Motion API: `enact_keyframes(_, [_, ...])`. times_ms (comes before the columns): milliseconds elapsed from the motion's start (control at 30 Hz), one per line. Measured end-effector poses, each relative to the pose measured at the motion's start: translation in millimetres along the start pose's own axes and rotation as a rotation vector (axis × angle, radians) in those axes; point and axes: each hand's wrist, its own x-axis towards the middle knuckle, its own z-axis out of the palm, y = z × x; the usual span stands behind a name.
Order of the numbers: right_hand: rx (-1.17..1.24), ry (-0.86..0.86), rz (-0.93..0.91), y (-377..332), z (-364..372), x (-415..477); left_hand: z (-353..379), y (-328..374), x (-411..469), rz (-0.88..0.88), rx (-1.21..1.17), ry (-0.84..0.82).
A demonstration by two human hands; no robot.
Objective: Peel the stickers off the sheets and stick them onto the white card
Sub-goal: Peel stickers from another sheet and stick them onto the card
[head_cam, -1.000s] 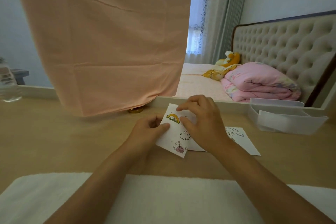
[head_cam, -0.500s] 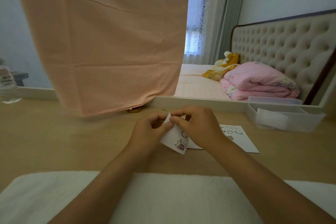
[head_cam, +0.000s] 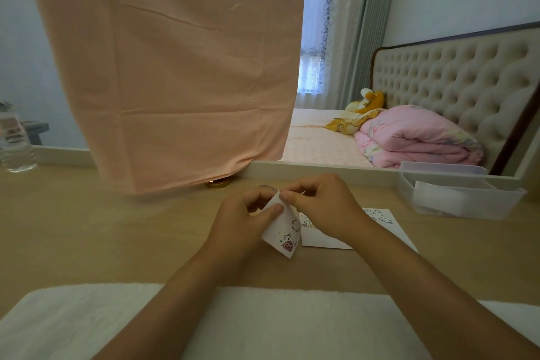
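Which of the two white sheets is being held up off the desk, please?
The sticker sheet with the pink drawing, pinched between left hand and right hand; the other sheet lies flat on the desk.

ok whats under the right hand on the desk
The white card lies on the desk beneath the right hand, with a few stickers showing. Its middle is covered by hand and wrist.

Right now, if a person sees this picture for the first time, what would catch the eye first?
The big peach cloth hanging over the upper left fills much of the view. At the centre, above the wooden table, the left hand and right hand pinch the top of a small sticker sheet. At right, a folded pink quilt lies on the bed.
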Motion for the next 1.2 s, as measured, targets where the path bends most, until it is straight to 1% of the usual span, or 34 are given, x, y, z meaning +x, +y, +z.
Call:
enact_keyframes(67, [-0.104, 0.063, -0.077, 1, 2, -1, 1, 5, 1, -0.054, -0.085, 0.011])
enact_keyframes(167, [-0.329, 0.125, -0.305, 0, 7, -4, 3, 13, 3, -0.233, -0.199, 0.061])
enact_keyframes(233, [-0.396, 0.168, -0.418, 0, 9, -6, 3, 13, 5, -0.271, -0.226, 0.079])
enact_keyframes(300, [-0.394, 0.205, -0.451, 2, 10, -7, 3, 12, 4, -0.285, -0.243, 0.075])
enact_keyframes(467, [-0.184, 0.238, -0.333, 0, 13, -4, 4, 10, 5, -0.317, -0.317, 0.092])
enact_keyframes(567, [-0.106, 0.238, -0.279, -3, 17, -5, 5, 9, 4, -0.326, -0.367, 0.117])
enact_keyframes(700, [-0.027, 0.225, -0.153, -9, 19, -8, 7, 8, 3, -0.252, -0.313, 0.177])
enact_keyframes(867, [0.097, 0.132, 0.005, -17, 17, -9, 6, 6, 3, -0.183, -0.264, 0.223])
enact_keyframes(1000, [0.114, 0.091, 0.051, -16, 16, -9, 4, 3, 2, -0.104, -0.165, 0.192])
enact_keyframes(1133, [0.038, 0.067, 0.037, -16, 15, -8, 3, 0, 3, -0.065, -0.078, 0.167])
enact_keyframes(1200, [0.044, 0.049, 0.035, -16, 15, -8, 2, 0, 3, -0.032, -0.043, 0.169])
